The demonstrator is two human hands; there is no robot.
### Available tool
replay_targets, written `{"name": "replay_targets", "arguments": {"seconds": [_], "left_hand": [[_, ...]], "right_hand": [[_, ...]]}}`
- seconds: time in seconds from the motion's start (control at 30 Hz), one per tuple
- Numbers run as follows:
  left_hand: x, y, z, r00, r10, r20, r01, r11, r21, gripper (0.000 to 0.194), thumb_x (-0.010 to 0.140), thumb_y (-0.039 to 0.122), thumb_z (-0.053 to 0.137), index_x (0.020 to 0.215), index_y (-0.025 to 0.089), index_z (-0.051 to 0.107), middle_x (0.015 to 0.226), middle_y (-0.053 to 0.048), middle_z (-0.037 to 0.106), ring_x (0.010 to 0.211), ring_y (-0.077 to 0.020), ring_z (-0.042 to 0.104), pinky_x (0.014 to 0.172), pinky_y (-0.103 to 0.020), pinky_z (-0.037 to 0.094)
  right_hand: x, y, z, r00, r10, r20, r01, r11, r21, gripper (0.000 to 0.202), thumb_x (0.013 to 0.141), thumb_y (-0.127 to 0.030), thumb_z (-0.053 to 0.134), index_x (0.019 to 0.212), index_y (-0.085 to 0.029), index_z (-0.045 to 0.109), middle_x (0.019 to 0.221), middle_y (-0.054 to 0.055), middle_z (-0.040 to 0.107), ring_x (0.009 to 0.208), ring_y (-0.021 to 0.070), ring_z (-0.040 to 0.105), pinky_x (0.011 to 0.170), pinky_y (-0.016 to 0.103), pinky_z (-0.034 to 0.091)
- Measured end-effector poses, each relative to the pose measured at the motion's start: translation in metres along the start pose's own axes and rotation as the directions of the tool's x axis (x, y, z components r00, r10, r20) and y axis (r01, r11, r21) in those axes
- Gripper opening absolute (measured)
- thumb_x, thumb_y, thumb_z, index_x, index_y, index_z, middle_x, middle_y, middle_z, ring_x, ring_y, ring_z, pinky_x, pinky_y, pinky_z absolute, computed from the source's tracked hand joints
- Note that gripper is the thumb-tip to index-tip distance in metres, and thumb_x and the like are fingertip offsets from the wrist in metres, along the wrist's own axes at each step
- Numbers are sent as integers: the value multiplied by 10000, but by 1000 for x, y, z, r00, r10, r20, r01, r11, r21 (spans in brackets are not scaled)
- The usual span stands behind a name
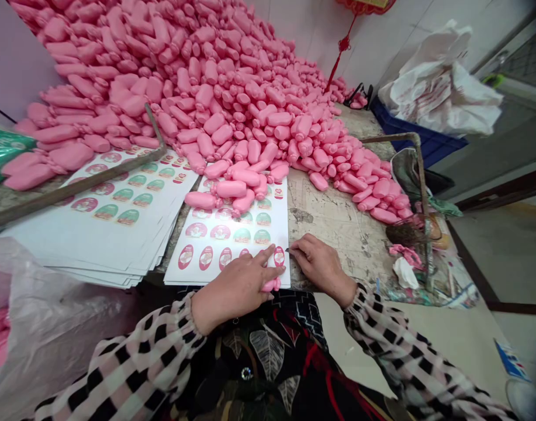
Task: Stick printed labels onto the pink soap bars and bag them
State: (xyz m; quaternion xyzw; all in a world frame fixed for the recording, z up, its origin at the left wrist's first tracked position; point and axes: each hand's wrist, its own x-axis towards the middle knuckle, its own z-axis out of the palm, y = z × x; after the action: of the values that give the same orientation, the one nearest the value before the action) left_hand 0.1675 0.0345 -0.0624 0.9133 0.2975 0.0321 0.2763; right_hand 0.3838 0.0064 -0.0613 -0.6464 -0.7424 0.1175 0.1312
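Observation:
A sheet of printed stickers (210, 242) lies near the table's front edge, with several pink bottles (230, 189) resting on its upper part. My left hand (239, 283) reaches over the sheet's lower right, its fingertips beside an oval pink sticker (279, 256). Under its fingers it holds a small pink bottle (271, 285), mostly hidden by the hand. At the sheet's right edge, my right hand (318, 263) pinches a small dark pointed tool (289, 250), whose tip is next to that oval sticker.
A large heap of pink bottles (215, 88) covers the back of the table. A stack of sticker sheets (87, 245) sits left under a metal bar (75, 187). At right stand another metal frame (423, 199) and a blue crate (434, 146).

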Motion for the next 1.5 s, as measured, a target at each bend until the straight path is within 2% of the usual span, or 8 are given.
{"name": "replay_targets", "arguments": {"seconds": [0.37,0.53,0.83,0.93,1.1,1.23,1.4,1.5], "left_hand": [[1,-1,-1,999,3,34,-1,999,-55,545,733,263,623,1264,332,524,1513,-85,219,1153,-313,490,1002,-532,285],[1,-3,-2,999,7,43,-5,999,-41,546,733,282,634,1264,352,524,1518,-79,202,1126,-315,506,993,-532,289],[4,1,-7,994,53,93,-55,998,23,510,748,304,620,1250,339,532,1511,-104,196,1125,-314,499,923,-480,361],[4,3,-9,994,63,92,-67,997,36,523,748,289,615,1261,331,519,1508,-114,199,1144,-313,478,918,-469,367],[2,5,-9,997,44,69,-49,996,68,513,746,267,601,1245,362,527,1503,-97,217,1050,-299,525,898,-478,374],[2,5,-9,997,31,71,-36,997,75,513,746,249,586,1244,357,531,1500,-121,214,1002,-295,546,873,-489,383],[1,2,-2,998,51,24,-53,998,45,535,744,244,586,1260,365,518,1523,-93,147,1150,-337,449,926,-513,343],[0,1,2,999,46,14,-47,998,51,575,738,244,600,1283,392,489,1532,-77,104,1146,-343,445,932,-527,334]], "right_hand": [[0,9,2,999,-23,34,16,978,207,164,869,-263,501,900,-235,660,847,12,605,785,137,568,704,251,414],[-4,1,17,984,171,-48,-141,914,381,120,835,-270,538,791,-208,630,791,7,620,758,144,574,701,262,419],[-6,-24,14,943,292,-161,-267,951,156,217,812,-405,572,701,-220,602,748,-11,607,670,135,554,592,247,351],[-8,-29,15,936,272,-224,-246,960,136,230,823,-405,567,696,-218,610,736,-12,602,669,129,554,587,242,345],[-12,-32,17,926,255,-279,-223,965,140,231,830,-399,567,704,-214,625,734,-8,593,665,120,548,589,238,351],[-9,-28,19,920,294,-259,-227,939,260,246,799,-421,600,669,-214,625,703,-16,598,630,115,540,578,238,360],[-9,-24,25,894,360,-267,-210,863,459,275,755,-460,633,652,-204,629,663,-15,594,606,122,526,583,251,386],[-12,-24,29,872,412,-264,-204,797,569,260,738,-445,652,676,-193,636,662,-11,599,610,127,524,591,259,401]]}}
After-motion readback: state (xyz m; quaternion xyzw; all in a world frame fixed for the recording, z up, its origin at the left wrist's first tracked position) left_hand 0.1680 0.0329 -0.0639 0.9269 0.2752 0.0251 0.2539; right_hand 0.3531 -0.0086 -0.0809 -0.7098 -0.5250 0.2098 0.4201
